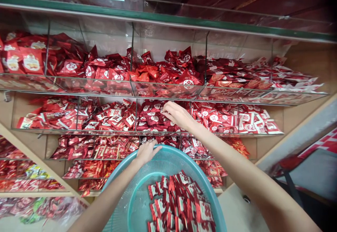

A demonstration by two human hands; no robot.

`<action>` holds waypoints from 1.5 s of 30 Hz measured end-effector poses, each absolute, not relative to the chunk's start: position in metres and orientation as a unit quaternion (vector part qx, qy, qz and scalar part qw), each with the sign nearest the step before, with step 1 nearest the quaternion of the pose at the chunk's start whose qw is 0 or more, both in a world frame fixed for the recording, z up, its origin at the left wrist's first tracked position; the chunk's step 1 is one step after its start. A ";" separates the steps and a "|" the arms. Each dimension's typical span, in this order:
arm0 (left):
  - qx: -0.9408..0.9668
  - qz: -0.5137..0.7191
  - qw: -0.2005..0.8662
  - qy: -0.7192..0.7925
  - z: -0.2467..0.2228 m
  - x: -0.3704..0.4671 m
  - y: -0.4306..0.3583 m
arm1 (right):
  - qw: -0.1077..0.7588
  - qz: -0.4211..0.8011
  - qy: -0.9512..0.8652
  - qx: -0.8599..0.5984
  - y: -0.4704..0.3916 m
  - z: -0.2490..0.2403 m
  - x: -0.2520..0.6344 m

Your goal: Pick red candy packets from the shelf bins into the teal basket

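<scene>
Holding red sachets [181,204], the teal basket [168,162] sits before you, its far rim gripped by your left hand [145,152]. Beyond, your right hand [180,116] curls its fingers at shelved packets [154,120]; whether gripping one cannot be told. Packets are probably light, soft and slippery; pinch an edge.

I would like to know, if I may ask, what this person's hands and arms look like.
The left hand and right hand are both gloveless, with no ring, watch or bracelet discernible. The left forearm and right forearm show no sleeves within view.
</scene>
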State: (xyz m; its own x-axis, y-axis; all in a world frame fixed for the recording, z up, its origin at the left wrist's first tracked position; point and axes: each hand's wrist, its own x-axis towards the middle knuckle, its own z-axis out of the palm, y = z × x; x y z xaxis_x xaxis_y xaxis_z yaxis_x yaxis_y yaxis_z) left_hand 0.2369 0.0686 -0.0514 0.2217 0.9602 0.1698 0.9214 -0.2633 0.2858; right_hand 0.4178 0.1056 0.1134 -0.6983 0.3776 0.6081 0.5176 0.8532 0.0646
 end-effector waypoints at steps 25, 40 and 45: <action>0.819 0.188 0.171 0.514 -0.045 0.219 0.083 | 0.093 0.478 -0.764 -0.424 0.050 -0.042 0.389; 0.809 0.185 0.155 0.536 -0.043 0.222 0.078 | 0.058 0.285 -0.848 -0.444 0.044 -0.074 0.361; 0.813 0.187 0.151 0.531 -0.041 0.223 0.077 | -0.041 0.149 -0.948 -0.279 0.023 -0.064 0.359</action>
